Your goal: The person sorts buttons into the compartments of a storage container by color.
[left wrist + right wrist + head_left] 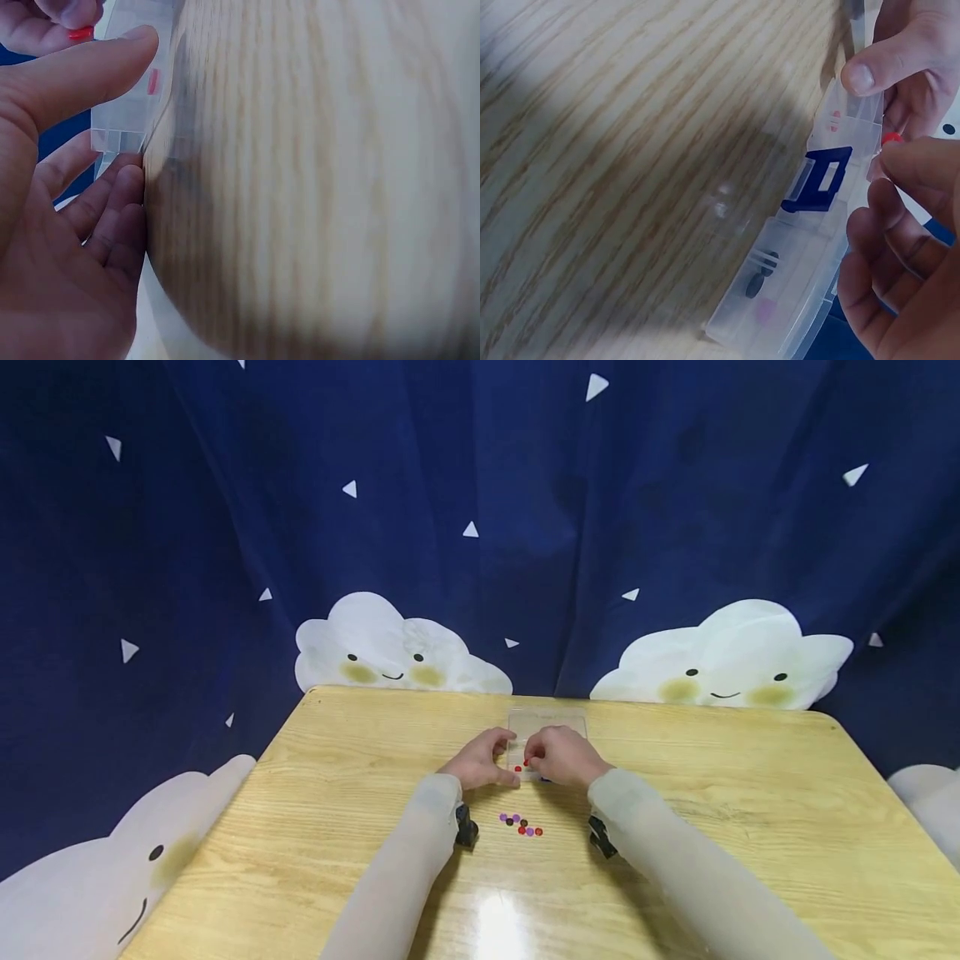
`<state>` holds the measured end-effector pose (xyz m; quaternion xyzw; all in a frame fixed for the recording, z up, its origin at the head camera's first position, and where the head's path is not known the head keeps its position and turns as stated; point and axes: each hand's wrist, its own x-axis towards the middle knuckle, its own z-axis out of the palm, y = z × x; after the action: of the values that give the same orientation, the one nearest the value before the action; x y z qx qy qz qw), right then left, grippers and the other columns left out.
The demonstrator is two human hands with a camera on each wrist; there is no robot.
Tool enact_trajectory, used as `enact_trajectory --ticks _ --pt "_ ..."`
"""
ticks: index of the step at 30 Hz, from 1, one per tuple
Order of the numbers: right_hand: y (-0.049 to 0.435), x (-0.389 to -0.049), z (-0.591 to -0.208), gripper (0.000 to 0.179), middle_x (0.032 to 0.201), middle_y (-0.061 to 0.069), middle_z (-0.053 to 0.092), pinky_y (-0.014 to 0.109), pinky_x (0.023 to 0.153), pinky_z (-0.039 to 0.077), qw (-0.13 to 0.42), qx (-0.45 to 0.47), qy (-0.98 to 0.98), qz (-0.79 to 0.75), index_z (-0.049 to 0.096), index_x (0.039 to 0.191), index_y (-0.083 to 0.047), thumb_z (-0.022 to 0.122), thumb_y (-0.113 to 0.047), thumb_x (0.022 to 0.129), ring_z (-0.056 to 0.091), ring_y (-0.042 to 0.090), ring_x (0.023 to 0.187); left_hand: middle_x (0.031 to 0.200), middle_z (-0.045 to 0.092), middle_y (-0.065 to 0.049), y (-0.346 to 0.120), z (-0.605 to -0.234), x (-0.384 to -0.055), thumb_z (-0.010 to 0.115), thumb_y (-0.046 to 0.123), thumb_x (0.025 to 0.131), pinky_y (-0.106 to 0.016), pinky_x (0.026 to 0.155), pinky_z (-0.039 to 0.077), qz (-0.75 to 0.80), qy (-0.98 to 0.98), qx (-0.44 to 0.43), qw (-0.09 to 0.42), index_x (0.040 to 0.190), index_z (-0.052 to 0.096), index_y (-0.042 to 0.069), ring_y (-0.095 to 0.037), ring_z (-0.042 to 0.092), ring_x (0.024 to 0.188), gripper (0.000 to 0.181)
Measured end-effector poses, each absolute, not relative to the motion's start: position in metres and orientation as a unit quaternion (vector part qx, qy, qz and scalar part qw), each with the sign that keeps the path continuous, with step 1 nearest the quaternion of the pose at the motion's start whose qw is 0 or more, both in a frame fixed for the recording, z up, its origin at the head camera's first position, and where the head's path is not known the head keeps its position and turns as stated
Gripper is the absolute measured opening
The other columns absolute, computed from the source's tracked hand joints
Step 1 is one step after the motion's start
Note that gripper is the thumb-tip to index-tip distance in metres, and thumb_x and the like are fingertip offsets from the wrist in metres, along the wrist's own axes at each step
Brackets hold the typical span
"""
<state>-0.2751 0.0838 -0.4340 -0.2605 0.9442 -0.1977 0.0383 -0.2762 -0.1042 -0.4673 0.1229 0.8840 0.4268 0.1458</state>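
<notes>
A clear plastic box (546, 722) with a blue latch (819, 180) lies near the table's far edge, its lid raised at the back. My left hand (480, 762) holds the box's left end, thumb along the front and fingers at the side. Over the box, my right hand (566, 755) pinches a small red button (891, 138) between thumb and fingertips. Another red button (153, 81) sits inside the left part of the box. Through the front wall on the right, dark buttons (755, 285) and a purple button (765, 309) show.
Several loose purple, dark and red buttons (522, 831) lie on the wooden table (360, 760) in front of the box, between my forearms. A dark blue curtain (480, 585) with white clouds hangs behind the table.
</notes>
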Motion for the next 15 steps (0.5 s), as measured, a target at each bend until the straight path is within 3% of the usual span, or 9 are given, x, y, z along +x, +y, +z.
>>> enact_trajectory --ticks 15 --pt "0.0820 -0.2752 -0.4350 0.009 0.070 -0.006 0.067 0.028 0.071 0.048 0.038 -0.267 0.943 -0.193 0.074 0.080 -0.016 0.069 -0.011 0.085 0.054 0.012 0.070 0.140 0.052 -0.012 -0.1041 -0.4669 -0.2734 0.085 0.016 0.077 -0.043 0.112 0.041 0.423 0.886 0.125 0.144 0.146 0.046 0.011 -0.028 0.049 0.129 0.079"
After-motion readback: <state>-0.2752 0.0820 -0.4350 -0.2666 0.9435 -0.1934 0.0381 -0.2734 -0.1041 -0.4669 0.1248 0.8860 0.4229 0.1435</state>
